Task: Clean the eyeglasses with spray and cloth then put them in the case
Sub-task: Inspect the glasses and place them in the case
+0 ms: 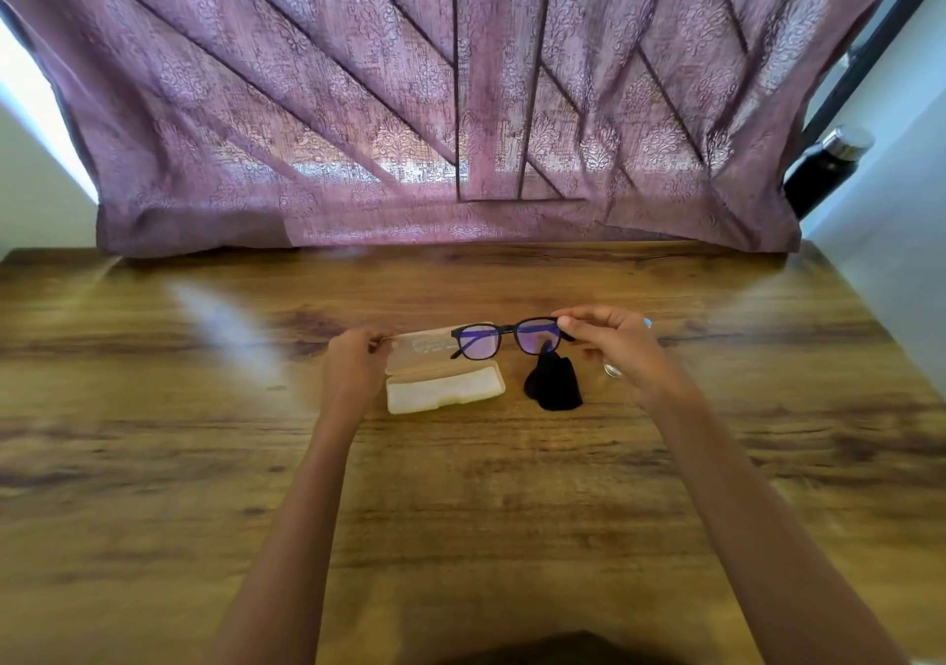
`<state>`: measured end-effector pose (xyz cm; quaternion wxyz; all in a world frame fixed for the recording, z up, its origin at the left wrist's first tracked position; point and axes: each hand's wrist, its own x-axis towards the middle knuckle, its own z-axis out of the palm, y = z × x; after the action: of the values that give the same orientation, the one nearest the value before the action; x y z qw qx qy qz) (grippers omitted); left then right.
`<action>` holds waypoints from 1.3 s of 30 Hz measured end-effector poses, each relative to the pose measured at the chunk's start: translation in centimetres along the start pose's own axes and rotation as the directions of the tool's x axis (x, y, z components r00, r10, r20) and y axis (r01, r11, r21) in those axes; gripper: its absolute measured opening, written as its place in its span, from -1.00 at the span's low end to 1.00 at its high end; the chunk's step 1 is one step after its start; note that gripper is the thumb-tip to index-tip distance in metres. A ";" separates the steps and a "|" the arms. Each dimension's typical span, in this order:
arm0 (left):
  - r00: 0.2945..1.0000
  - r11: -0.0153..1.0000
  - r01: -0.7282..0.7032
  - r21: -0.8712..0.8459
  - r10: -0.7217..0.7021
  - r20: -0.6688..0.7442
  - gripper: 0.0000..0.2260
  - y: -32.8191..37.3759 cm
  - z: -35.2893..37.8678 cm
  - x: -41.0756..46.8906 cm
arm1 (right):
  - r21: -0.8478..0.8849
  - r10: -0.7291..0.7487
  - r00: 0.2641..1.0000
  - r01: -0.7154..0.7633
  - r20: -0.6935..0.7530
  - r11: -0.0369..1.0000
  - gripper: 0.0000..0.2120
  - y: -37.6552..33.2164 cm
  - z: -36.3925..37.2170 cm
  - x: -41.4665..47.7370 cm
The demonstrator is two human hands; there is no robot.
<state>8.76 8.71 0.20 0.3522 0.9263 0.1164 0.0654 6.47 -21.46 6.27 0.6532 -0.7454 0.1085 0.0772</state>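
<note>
Black-framed eyeglasses (507, 339) with bluish lenses hang above the wooden table, held at their right end by my right hand (614, 347). My left hand (353, 362) pinches the left edge of the raised lid of an open, translucent pale case (443, 390). The case lies on the table just below and left of the glasses, its white-lined tray facing up. A crumpled black cloth (554, 383) rests on the table right of the case, beneath the right lens. No spray bottle is clearly visible; a small shiny object (613, 370) sits under my right hand.
A purple patterned curtain (460, 127) hangs along the far edge of the wooden table (460, 511). A dark bottle with a metal cap (829, 168) stands off the table at the far right. White walls flank both sides.
</note>
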 end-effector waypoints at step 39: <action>0.982 0.989 -0.147 0.009 0.147 -0.117 -0.84 0.6 0.6 -1.8 | -0.302 -0.001 0.997 -0.024 -0.083 0.953 -0.87 4.4 8.2 -0.6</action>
<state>7.22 7.38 0.12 0.3389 0.9270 0.0681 0.1455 4.93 -13.87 1.11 0.5257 -0.8386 0.1265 0.0659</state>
